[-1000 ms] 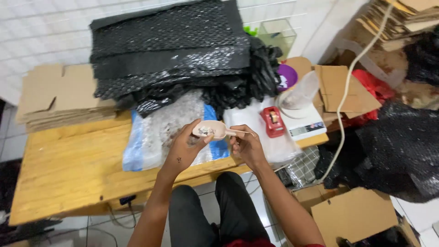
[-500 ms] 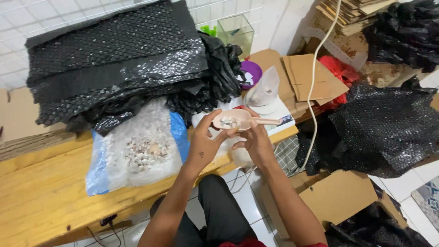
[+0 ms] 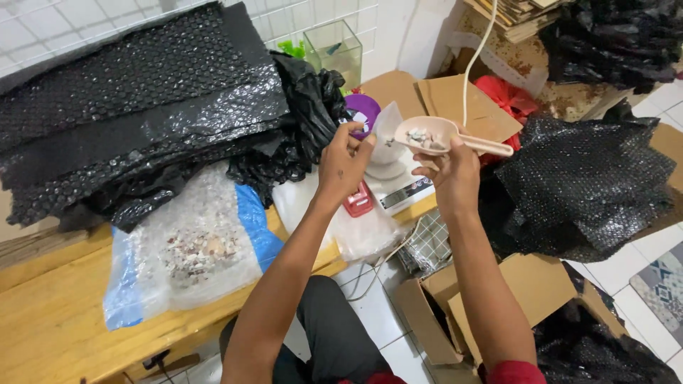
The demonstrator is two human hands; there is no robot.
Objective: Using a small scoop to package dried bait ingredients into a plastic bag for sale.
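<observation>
Two hands are up over the far end of the wooden table (image 3: 64, 320), and we log them in turn. Our right hand (image 3: 452, 174) has its fingers closed round the handle of a pale pink plastic scoop (image 3: 434, 135), held roughly level above a small white scale (image 3: 402, 188). The scoop's bowl is shallow and oval, with a scatter of small grey and white pieces (image 3: 425, 139) lying in it; we cannot tell what they are. Our left hand (image 3: 343, 163) pinches the edge of a small clear bag (image 3: 388, 131) just beside the scoop's bowl, thumb and fingertips together on the plastic. The bag's lower part is hidden behind the hand and blurs into the white container on the scale. A red object (image 3: 358, 201) on the table is mostly covered by the left wrist. Nearer us lies a large clear bag with blue edges (image 3: 188, 252), holding pale mixed bits too small to read. Black bubble wrap (image 3: 135, 107) is stacked behind it, cut off at the frame's left edge.
</observation>
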